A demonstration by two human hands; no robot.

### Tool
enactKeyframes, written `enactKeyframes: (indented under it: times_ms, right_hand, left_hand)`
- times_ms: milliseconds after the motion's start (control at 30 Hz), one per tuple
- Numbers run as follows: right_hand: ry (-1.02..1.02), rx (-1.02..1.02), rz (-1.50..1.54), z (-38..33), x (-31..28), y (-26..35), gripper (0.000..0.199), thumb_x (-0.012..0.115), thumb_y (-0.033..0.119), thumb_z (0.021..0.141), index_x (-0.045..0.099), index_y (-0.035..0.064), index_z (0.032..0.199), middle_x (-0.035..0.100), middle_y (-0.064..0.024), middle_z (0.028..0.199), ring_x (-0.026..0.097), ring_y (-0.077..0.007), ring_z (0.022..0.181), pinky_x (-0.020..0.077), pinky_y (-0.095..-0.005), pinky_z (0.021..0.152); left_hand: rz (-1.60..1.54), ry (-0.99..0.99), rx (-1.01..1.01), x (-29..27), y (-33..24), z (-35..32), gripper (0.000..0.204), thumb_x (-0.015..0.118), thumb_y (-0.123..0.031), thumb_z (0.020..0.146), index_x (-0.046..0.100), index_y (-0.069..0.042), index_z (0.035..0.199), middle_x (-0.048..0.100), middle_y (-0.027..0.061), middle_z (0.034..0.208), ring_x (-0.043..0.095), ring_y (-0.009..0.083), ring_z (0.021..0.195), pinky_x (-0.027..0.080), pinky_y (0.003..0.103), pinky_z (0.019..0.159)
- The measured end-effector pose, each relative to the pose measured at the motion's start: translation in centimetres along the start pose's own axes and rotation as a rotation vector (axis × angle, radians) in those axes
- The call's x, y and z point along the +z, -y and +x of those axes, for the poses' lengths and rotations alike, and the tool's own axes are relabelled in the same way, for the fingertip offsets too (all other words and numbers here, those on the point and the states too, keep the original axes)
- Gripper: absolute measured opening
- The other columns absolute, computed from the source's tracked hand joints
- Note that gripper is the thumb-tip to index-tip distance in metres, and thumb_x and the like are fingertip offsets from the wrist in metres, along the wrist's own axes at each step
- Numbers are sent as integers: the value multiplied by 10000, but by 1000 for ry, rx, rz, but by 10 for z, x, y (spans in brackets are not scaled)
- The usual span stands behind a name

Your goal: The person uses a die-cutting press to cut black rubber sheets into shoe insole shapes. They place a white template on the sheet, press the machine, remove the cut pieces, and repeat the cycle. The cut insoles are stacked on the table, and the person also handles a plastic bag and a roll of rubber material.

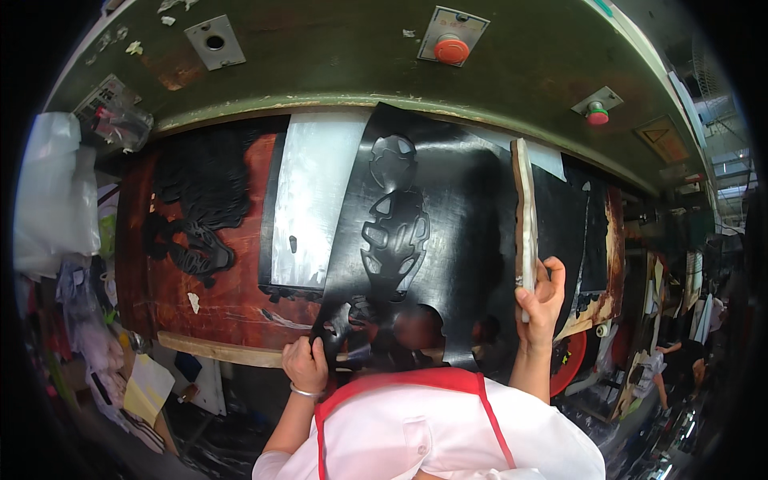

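A large glossy black sheet [472, 216], probably rubber, lies across the middle of the bench and hangs over its near edge. Shaped cut-outs run down its left half. My left hand [305, 365] is closed on the sheet's near left corner. My right hand [542, 298] grips the near end of a long, narrow, pale bar [524, 216] with a brownish side. The bar points away from me over the sheet's right part; whether it touches the sheet I cannot tell. Under the sheet, a white board [308, 208] shows on the left.
Black cut pieces [204, 172] lie heaped on the reddish-brown bench top [248, 308]. Beyond stands a green machine beam [320, 60] with a red push button [452, 50] and a second red button [598, 114]. Clear plastic bags [56, 192] hang at left. A red tub [570, 364] sits at lower right.
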State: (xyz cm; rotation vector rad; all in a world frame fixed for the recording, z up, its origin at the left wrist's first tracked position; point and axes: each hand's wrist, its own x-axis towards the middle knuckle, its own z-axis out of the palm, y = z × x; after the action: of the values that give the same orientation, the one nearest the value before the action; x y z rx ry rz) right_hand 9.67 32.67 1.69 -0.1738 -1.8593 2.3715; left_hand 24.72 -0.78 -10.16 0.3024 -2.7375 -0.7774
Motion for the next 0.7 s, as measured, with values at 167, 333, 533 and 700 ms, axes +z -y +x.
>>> enactKeyframes:
  times_ms: [167,333,533,700]
  right_hand:
    - [114,-26,-240,-1,14,-19,639,716,-48,644,380,73,1175,492,-128,1187,553,-220,1075,466,-337,930]
    - [161,-295,-1031,20,47,-73,760,800,102,570,419,73,1227,255,-338,1388,248,-496,1318,257,-528,1087]
    - [220,-401,-983,99,81,-96,828,790,121,591,375,75,1307,213,-374,1379,205,-552,1300,254,-576,1071]
    - [150,-545,-839,164,107,-108,713,763,166,699,403,5,1292,396,-319,1310,378,-483,1254,355,-503,1050]
  left_hand:
    - [-52,29,50,-9,-6,11,263,559,-144,893,464,-44,669,483,156,609,480,364,566,346,434,569]
    - [-125,43,115,-12,-8,22,253,518,-133,902,469,-36,673,475,159,618,469,367,566,341,434,568]
    - [-28,26,-106,11,-9,50,187,485,-143,943,590,0,883,543,176,644,530,373,604,382,461,585]
    - [-5,-32,-143,21,-12,87,203,493,-169,952,605,-1,928,578,195,678,552,392,628,399,481,596]
